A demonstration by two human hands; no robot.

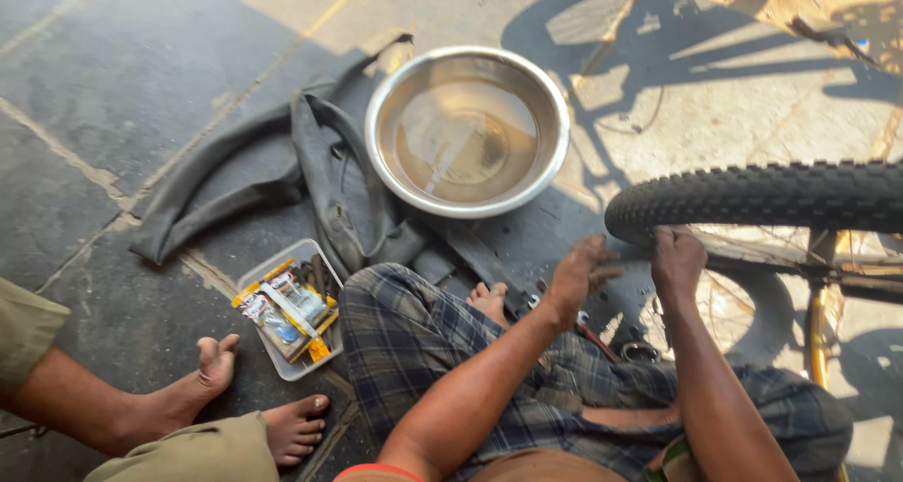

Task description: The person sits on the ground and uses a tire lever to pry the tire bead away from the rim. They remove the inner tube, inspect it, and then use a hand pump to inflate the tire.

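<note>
**Hands on a bike tyre**

The knobby black tyre stands at the right. The right hand grips its near edge, closed. The left hand sits just beside it, fingers loosely bent. Farther left, a steel bowl of water rests on grey stone paving, touching a limp inner tube. Sun falls at the far right.

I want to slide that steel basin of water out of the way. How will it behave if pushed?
The steel basin looks filled with brownish water, so it is probably heavy for its size. A quick shove would likely slosh water over the low rim. Its edge sits against the slack inner tube, which may drag or bunch up.
</note>
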